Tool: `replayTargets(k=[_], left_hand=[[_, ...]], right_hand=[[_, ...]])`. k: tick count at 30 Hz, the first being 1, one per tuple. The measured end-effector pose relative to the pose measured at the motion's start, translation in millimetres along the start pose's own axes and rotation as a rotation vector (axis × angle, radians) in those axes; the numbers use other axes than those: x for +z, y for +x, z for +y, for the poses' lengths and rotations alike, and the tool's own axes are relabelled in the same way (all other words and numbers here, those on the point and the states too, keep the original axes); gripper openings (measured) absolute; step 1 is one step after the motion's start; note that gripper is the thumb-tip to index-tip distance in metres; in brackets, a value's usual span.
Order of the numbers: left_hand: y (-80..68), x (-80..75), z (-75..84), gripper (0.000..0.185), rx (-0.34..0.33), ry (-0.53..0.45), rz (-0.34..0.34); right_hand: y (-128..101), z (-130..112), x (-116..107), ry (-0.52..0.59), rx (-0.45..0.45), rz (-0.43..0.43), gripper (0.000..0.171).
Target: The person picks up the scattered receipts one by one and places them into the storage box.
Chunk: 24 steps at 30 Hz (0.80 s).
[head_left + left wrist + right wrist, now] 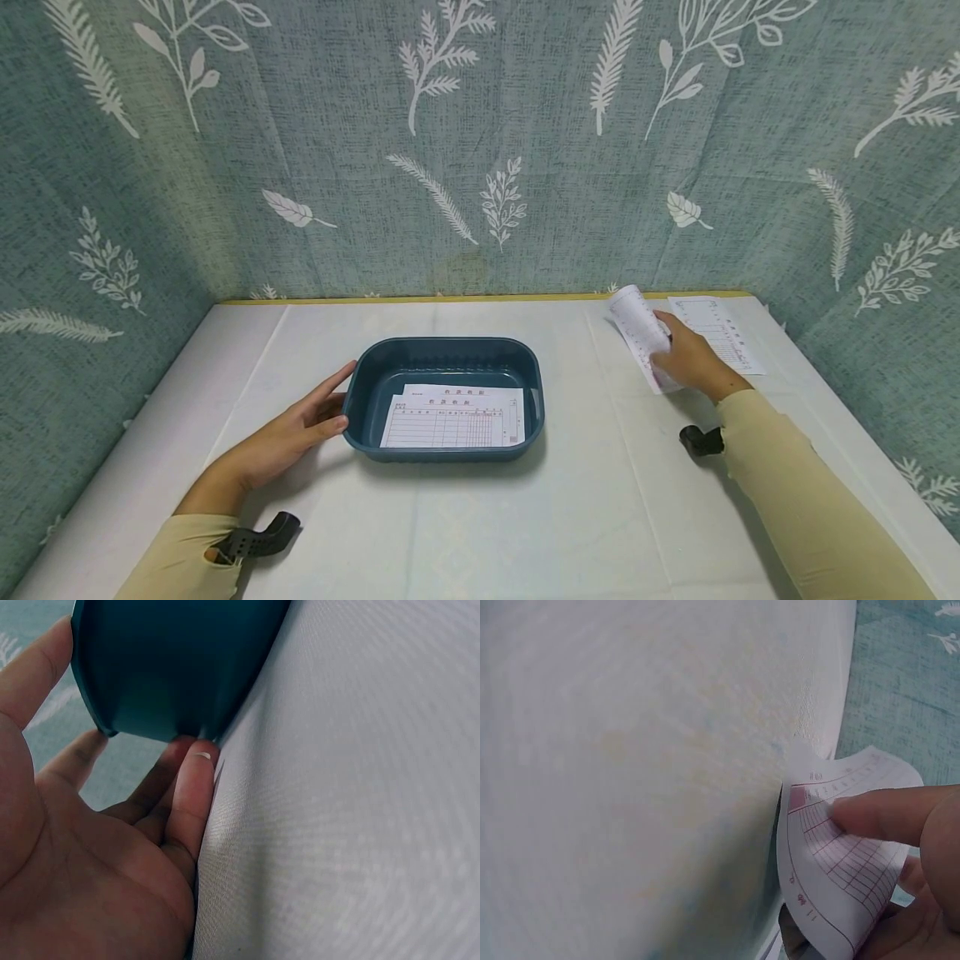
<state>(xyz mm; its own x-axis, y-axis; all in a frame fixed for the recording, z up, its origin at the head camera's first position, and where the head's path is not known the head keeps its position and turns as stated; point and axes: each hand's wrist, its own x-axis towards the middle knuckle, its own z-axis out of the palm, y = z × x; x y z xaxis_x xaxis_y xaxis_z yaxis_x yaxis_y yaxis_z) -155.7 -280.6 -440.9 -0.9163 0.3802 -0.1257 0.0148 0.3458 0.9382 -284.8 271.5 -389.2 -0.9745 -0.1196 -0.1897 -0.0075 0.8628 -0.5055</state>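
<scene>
Left arm: long pale beige sleeve [176,558], close-fitting, ending at the wrist; a small hole in the cloth beside the mount. Black plastic camera mount [255,539] with a curved, perforated arm juts from the sleeve.
Right arm: matching pale beige sleeve [802,492], cuff at the wrist; black camera mount [701,440] beside that cuff.
Both hands bare.

The left hand [296,429] lies palm inward with straight, relaxed fingers [191,787], their tips pressed against the outer wall just ahead of them, thumb raised above. The right hand [690,360] reaches forward and outward on a nearly straight arm, its fingers curled and thumb [885,814] pinching what sits beneath it. Both forearms wear beige sleeves with black wrist mounts.
</scene>
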Motion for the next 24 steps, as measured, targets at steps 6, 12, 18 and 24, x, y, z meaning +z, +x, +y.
replayTargets(k=[6, 12, 18, 24], left_hand=[[-1.1, 0.1, 1.5, 0.074, 0.009, -0.009, 0.001], [-0.2, 0.1, 0.4, 0.074, -0.009, -0.001, 0.005], [0.3, 0.1, 0.1, 0.073, -0.013, 0.010, 0.002], [-0.6, 0.4, 0.9, 0.074, -0.023, 0.000, 0.008]], right_hand=[[-1.5, 1.0, -0.3, -0.006, 0.014, -0.002, 0.071], [-2.7, 0.6, 0.9, 0.006, 0.053, 0.010, 0.068], [-0.1, 1.9, 2.5, -0.007, 0.035, 0.044, 0.063], [2.1, 3.0, 3.7, -0.020, -0.011, 0.081, 0.062]])
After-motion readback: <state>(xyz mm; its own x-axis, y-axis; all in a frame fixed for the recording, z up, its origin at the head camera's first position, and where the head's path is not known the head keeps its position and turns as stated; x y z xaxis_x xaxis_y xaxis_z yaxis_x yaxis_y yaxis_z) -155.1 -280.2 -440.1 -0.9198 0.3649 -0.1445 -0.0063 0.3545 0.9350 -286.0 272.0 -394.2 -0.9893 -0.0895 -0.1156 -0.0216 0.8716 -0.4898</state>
